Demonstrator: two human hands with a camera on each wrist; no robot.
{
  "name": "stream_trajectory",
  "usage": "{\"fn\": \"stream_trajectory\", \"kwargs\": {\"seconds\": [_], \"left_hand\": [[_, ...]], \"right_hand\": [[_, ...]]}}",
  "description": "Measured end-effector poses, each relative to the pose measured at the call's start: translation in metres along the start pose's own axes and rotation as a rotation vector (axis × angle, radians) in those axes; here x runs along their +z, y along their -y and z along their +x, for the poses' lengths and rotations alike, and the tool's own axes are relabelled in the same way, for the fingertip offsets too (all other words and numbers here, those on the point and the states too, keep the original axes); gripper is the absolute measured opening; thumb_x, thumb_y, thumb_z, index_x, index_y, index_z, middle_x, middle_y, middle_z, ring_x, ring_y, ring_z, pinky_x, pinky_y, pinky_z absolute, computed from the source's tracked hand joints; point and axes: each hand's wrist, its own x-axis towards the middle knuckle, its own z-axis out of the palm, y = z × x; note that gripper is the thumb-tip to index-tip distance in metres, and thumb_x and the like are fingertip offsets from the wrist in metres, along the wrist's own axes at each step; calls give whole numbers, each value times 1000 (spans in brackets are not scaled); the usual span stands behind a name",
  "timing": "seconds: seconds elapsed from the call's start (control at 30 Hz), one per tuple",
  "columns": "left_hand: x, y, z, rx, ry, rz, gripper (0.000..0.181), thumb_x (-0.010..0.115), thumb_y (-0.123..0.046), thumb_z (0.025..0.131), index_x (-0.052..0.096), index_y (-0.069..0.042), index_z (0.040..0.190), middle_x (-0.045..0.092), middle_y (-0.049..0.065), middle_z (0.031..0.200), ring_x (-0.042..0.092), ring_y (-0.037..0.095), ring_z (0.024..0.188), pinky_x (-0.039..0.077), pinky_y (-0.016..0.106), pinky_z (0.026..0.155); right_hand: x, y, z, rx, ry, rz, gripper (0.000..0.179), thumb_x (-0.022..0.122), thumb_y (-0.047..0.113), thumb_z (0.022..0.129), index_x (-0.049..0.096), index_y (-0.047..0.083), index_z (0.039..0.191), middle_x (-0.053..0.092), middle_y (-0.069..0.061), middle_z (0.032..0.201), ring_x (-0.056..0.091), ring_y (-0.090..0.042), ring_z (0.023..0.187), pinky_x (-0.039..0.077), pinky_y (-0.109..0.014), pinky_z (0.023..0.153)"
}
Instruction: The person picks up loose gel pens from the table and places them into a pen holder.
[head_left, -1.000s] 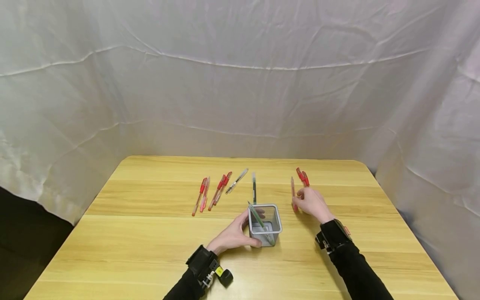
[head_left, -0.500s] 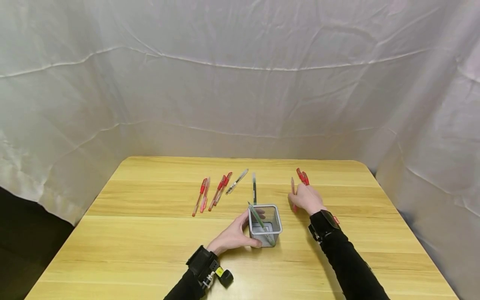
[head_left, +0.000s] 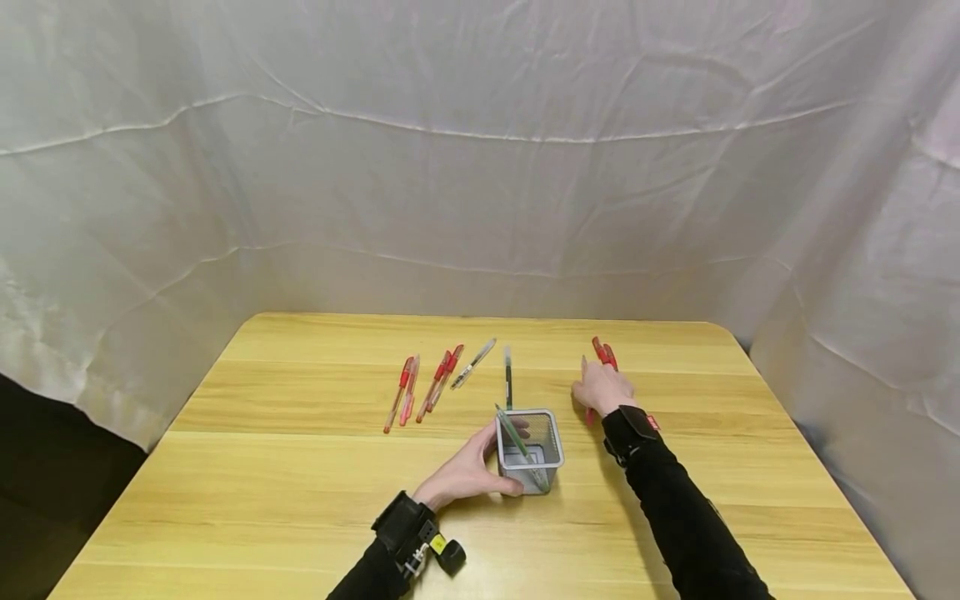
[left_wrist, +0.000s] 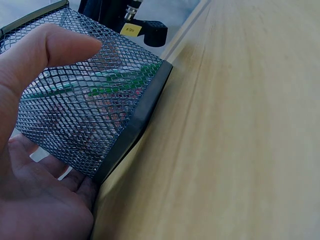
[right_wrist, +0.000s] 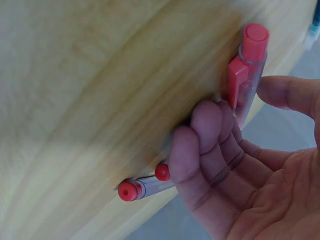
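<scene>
At the front middle of the table, my left hand point(head_left: 468, 467) holds a square silver mesh pen holder point(head_left: 555, 437), thumb on the near wall and fingers round the side. A green pen point(head_left: 515, 435) leans inside it, also visible through the mesh in the left wrist view. My right hand point(head_left: 606, 390) is over a pink pen point(right_wrist: 254, 55) lying at the right. In the right wrist view the pen sits between thumb and curled fingers, its clip end sticking out. Just beyond that hand are two red pens point(head_left: 602, 350), partly hidden by the fingers in the right wrist view.
Left of the holder lie several pens: red-capped pens point(head_left: 435, 385), a pink pen point(head_left: 408, 404) and a clear pen with dark parts point(head_left: 474, 362). A dark green pen point(head_left: 508, 379) lies behind the holder. Pale cloth point(head_left: 480, 192) hangs round the wooden table point(head_left: 300, 500).
My right hand has moved forward and left over the pink pen, covering more of it. The left hand and the pen holder have stayed in place.
</scene>
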Motion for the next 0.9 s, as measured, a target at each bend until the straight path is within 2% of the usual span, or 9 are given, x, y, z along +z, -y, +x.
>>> {"fn": "stream_trajectory", "kwargs": {"seconds": [0.07, 0.13, 0.23, 0.37, 0.43, 0.7, 0.77, 0.83, 0.9], "left_hand": [[0, 1, 0, -2, -2, -1, 88, 84, -7, 69, 45, -19, 147, 56, 6, 145, 43, 26, 142, 22, 54, 125], [-1, 2, 0, 0, -3, -1, 88, 84, -7, 69, 45, -20, 147, 56, 6, 144, 43, 26, 142, 22, 55, 125], [-1, 2, 0, 2, -1, -2, 87, 84, -7, 69, 45, -19, 147, 56, 6, 144, 44, 26, 142, 22, 54, 124], [-1, 2, 0, 4, 4, 0, 87, 84, -8, 70, 45, -18, 147, 56, 7, 144, 44, 26, 142, 22, 53, 124], [-1, 2, 0, 5, 4, 0, 87, 84, -8, 70, 45, -18, 147, 56, 7, 144, 44, 26, 142, 22, 54, 124], [-1, 2, 1, 8, 4, -6, 87, 83, -8, 69, 45, -19, 147, 55, 7, 144, 44, 26, 142, 22, 53, 125], [-1, 1, 1, 6, 4, -7, 87, 83, -8, 69, 45, -19, 147, 56, 7, 144, 44, 27, 141, 22, 54, 125], [-1, 1, 1, 5, 5, -7, 87, 83, -8, 69, 45, -18, 147, 56, 7, 144, 44, 27, 141, 22, 54, 125], [-1, 1, 0, 2, 5, -6, 87, 83, -8, 69, 45, -18, 147, 56, 8, 143, 45, 27, 140, 22, 54, 124]], "right_hand": [[1, 1, 2, -3, 4, -15, 41, 51, 24, 93, 66, 0, 123, 68, -22, 93, 65, -32, 77, 47, -37, 55], [2, 1, 3, -10, 5, -31, 53, 51, 23, 93, 55, 0, 140, 68, -22, 93, 65, -34, 80, 49, -39, 56], [2, 1, 5, -14, 3, -40, 55, 50, 22, 94, 52, 0, 143, 68, -24, 96, 67, -36, 84, 52, -42, 60], [3, 0, 6, -15, -8, -36, 43, 49, 20, 95, 62, -2, 129, 69, -27, 102, 68, -39, 91, 55, -47, 67], [3, -1, 6, -21, -9, -32, 41, 49, 19, 95, 64, -4, 125, 70, -26, 98, 68, -38, 91, 55, -48, 70], [2, -3, 1, -74, -24, -37, 32, 49, 17, 93, 65, -3, 112, 68, -27, 100, 66, -35, 84, 53, -46, 67], [2, -4, -1, -85, -24, -34, 27, 48, 17, 94, 65, -2, 101, 68, -25, 95, 65, -33, 81, 53, -45, 68], [3, -5, -3, -98, -28, -21, 26, 48, 16, 94, 65, -2, 100, 68, -23, 88, 65, -31, 77, 53, -44, 68], [3, -6, -5, -104, -32, -7, 25, 48, 17, 95, 65, -1, 87, 67, -20, 82, 64, -29, 74, 52, -42, 68]]}}
